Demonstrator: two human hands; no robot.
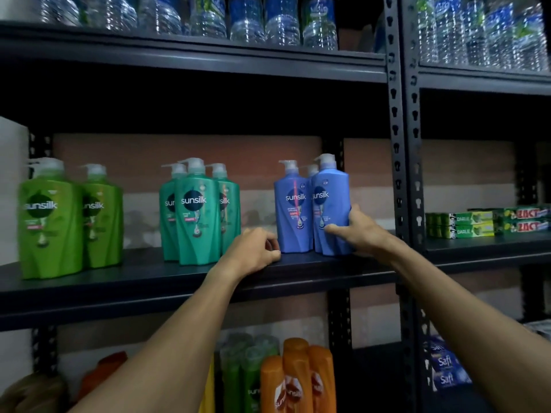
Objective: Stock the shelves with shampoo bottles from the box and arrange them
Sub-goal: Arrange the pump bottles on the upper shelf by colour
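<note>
Pump bottles of shampoo stand in colour groups on the dark middle shelf [119, 281]. Two light green bottles [50, 222] are at the left, three teal bottles [196, 216] in the middle, and three blue ones at the right. My right hand [354, 231] grips the front right blue bottle [331, 201] low on its side, upright on the shelf. Beside it stands another blue bottle [293, 207]; a third is mostly hidden behind them. My left hand [253, 251] has curled fingers and rests on the shelf just left of the blue bottles, holding nothing.
Water bottles [280, 25] fill the top shelf. A perforated steel upright [399, 144] bounds the bay on the right; toothpaste boxes [489, 222] lie beyond it. Orange [298, 380] and green bottles stand on the lower shelf. Bare shelf lies between the green and teal groups.
</note>
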